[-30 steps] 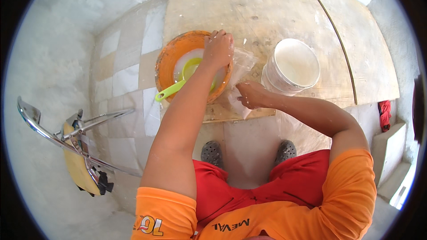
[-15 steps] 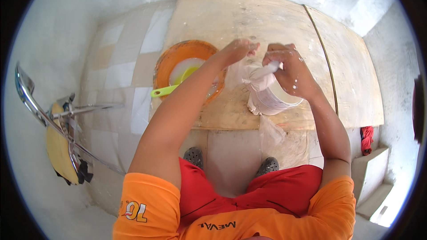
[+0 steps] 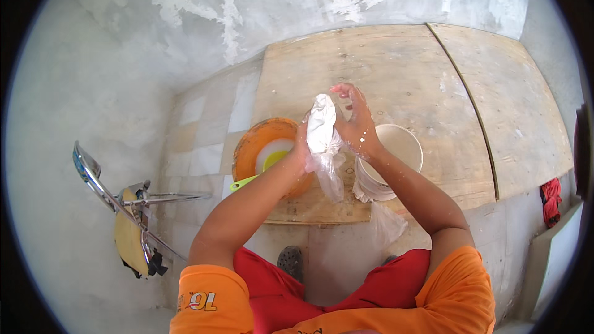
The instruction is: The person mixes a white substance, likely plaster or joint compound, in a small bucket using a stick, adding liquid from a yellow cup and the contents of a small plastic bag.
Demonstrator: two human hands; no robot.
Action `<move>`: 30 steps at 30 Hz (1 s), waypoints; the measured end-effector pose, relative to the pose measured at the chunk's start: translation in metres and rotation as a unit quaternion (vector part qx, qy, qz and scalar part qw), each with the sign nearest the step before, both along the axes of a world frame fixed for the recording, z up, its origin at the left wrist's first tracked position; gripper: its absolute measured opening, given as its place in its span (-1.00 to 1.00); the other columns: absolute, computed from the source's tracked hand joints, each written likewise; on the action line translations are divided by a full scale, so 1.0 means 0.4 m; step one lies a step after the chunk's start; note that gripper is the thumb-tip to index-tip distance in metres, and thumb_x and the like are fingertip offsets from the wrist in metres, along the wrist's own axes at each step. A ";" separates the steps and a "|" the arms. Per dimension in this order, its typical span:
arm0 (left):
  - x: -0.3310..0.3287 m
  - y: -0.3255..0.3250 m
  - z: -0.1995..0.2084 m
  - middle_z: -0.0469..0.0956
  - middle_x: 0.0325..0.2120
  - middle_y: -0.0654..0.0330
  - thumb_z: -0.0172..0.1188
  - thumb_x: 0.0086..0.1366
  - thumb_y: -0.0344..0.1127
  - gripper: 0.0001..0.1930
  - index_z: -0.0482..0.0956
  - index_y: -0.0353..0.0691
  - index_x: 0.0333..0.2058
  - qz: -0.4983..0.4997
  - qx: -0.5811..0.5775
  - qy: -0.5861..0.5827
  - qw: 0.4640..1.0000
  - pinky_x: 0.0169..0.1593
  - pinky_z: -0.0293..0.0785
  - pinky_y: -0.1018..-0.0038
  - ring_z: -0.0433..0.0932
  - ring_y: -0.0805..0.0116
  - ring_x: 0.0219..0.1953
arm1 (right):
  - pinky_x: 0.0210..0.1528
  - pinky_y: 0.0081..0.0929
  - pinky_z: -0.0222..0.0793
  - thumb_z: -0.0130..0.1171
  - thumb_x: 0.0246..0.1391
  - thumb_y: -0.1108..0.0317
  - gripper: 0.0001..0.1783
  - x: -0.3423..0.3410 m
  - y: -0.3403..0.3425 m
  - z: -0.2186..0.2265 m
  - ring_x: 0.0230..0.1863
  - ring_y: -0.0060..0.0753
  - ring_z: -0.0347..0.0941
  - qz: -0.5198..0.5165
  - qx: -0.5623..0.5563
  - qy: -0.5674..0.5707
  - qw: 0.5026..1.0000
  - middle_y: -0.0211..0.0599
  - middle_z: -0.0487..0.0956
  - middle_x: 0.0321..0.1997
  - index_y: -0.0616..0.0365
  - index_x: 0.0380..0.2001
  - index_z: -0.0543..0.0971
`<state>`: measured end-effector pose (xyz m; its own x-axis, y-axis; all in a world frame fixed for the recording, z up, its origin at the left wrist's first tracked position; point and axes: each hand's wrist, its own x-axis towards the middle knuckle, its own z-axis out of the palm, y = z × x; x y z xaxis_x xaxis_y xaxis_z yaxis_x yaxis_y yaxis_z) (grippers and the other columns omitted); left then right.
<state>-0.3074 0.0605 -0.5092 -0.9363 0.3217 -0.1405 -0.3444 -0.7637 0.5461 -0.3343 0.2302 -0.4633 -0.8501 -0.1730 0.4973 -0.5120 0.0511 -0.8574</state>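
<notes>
A clear plastic bag packed with a white mass (image 3: 321,125) is held up over the board. My left hand (image 3: 302,143) is closed round its left side, with the fingers partly hidden behind it. Loose, crumpled plastic hangs from the bag's lower end. My right hand (image 3: 359,128) is close against the bag's right side, its fingers apart and speckled with white drops. Below my right forearm stands a white bucket (image 3: 410,135) with a pale coating inside. Behind my left forearm is an orange basin (image 3: 246,148) with whitish liquid and a lime-green dipper (image 3: 242,183) in it.
Plywood boards (image 3: 433,86) lie on the tiled floor, split by a dark seam. A folding chair (image 3: 133,229) lies at the left. A loose plastic bag (image 3: 388,227) is by the board's near edge. Red cloth (image 3: 550,201) lies at the right.
Both hands have moved left, away from above the bucket. The white-filled bag is now raised in my left hand, and my right hand's fingers have spread. The view has tilted upward.
</notes>
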 end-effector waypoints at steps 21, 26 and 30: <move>0.247 0.055 0.276 0.63 -0.17 -0.03 0.10 0.55 -0.03 -0.63 0.53 -0.26 0.01 0.193 -0.865 0.194 0.420 -0.02 0.47 0.22 0.59 0.04 -0.19 | 0.25 -0.20 0.54 -0.08 0.42 -0.01 -0.42 0.057 0.005 -0.182 0.11 -0.19 0.62 0.441 -0.428 -0.471 0.633 -0.18 0.62 0.19 0.20 0.26 0.48; 0.197 0.020 0.294 0.58 -0.39 -0.05 0.05 0.58 0.02 -0.56 0.59 -0.32 -0.14 0.089 -0.769 0.145 0.616 -0.17 0.44 0.24 0.48 0.08 -0.37 | 0.26 -0.22 0.51 0.03 0.36 0.06 -0.40 0.078 0.032 -0.154 0.15 -0.21 0.60 0.444 -0.293 -0.512 0.675 -0.18 0.59 0.23 0.19 0.34 0.41; 0.183 -0.009 0.233 0.45 -0.54 -0.04 0.06 0.57 0.04 -0.49 0.58 -0.39 -0.30 -0.012 -0.788 0.197 0.584 -0.27 0.38 0.29 0.41 0.19 -0.45 | 0.26 -0.25 0.50 0.10 0.34 0.11 -0.35 0.138 0.020 -0.099 0.22 -0.26 0.55 0.432 -0.230 -0.489 0.722 -0.15 0.54 0.28 0.16 0.40 0.34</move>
<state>-0.2342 0.0570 -0.4161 -0.9937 0.0969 -0.0558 0.0437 0.7957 0.6041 -0.2793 0.2381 -0.5029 -0.5073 -0.8565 -0.0947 0.6797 -0.3302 -0.6550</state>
